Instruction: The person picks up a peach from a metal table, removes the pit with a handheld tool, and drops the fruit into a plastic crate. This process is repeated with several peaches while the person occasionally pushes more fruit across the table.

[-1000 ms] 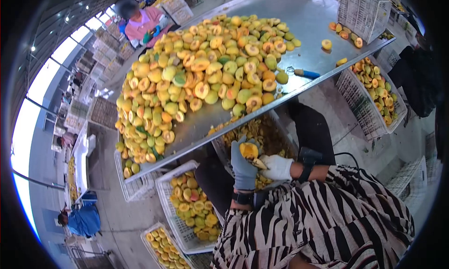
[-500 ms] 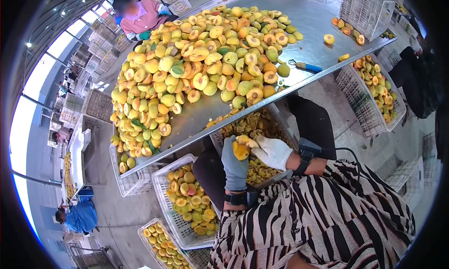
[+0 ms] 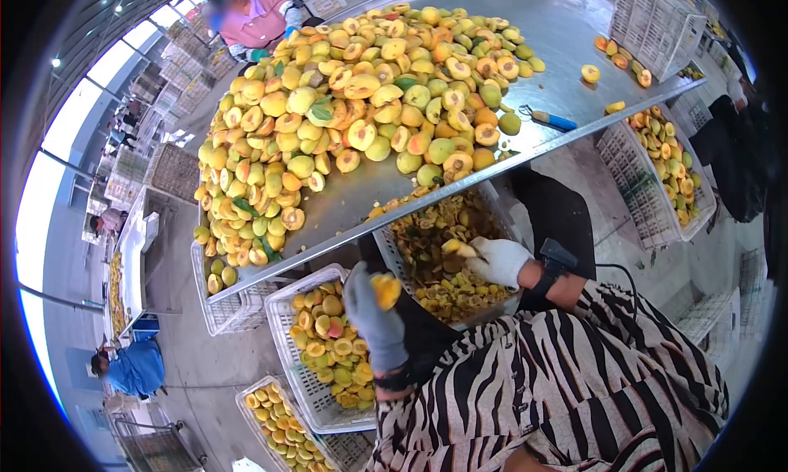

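My left hand (image 3: 373, 316), in a grey glove, holds a yellow peach half (image 3: 386, 291) beside the inner edge of the white crate of peach halves (image 3: 328, 341). Over the crate of scraps (image 3: 460, 300), my right hand (image 3: 497, 263) in a white glove has its fingers closed on a small yellow piece (image 3: 456, 248); its exact kind is hard to make out. Peelings and brownish bits fill that scrap crate, which stands between my knees under the table edge. A large heap of cut peaches (image 3: 361, 103) lies on the metal table (image 3: 566, 29).
A blue-handled tool (image 3: 552, 121) rests near the table's edge. To the right stand a full crate of peaches (image 3: 648, 201) and an upright white crate (image 3: 657, 29). Another peach crate (image 3: 283, 427) is at lower left. A person in pink (image 3: 258, 20) works across the table.
My left hand has moved left with the peach half, away from my right hand and toward the crate of halves. My right hand has shifted slightly right, over the scraps.
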A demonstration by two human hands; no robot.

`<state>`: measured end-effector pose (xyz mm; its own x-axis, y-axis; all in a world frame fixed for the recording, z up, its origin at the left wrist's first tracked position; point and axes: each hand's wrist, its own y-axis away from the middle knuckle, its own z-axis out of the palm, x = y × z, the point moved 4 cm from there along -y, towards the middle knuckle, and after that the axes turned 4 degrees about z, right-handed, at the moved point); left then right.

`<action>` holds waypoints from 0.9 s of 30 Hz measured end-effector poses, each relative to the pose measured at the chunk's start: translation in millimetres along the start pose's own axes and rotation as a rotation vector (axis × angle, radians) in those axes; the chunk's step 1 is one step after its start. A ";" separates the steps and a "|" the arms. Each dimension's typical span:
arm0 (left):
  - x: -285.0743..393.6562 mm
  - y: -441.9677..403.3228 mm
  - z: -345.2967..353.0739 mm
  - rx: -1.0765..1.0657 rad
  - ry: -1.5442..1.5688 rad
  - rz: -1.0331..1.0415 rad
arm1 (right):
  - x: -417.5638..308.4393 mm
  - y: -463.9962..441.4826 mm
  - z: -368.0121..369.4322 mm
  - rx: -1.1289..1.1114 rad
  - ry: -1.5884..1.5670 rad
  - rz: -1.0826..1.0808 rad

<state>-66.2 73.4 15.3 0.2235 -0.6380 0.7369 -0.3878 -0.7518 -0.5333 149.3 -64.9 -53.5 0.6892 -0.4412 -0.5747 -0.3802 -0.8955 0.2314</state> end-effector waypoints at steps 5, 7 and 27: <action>-38.1 24.2 -112.3 0.316 -0.181 -0.247 | 26.7 -6.3 20.9 -0.185 0.018 0.200; -62.0 43.6 -136.9 0.527 0.157 -0.587 | 24.2 -7.6 18.0 -0.213 0.042 0.221; -231.7 304.4 -186.8 0.099 -0.573 -1.244 | 52.6 -16.0 55.1 -0.124 -0.005 0.135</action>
<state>-403.1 23.6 -240.2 0.7176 0.4985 0.4863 0.3972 -0.8666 0.3022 157.6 -70.5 -130.8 0.6339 -0.5575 -0.5360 -0.3897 -0.8289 0.4013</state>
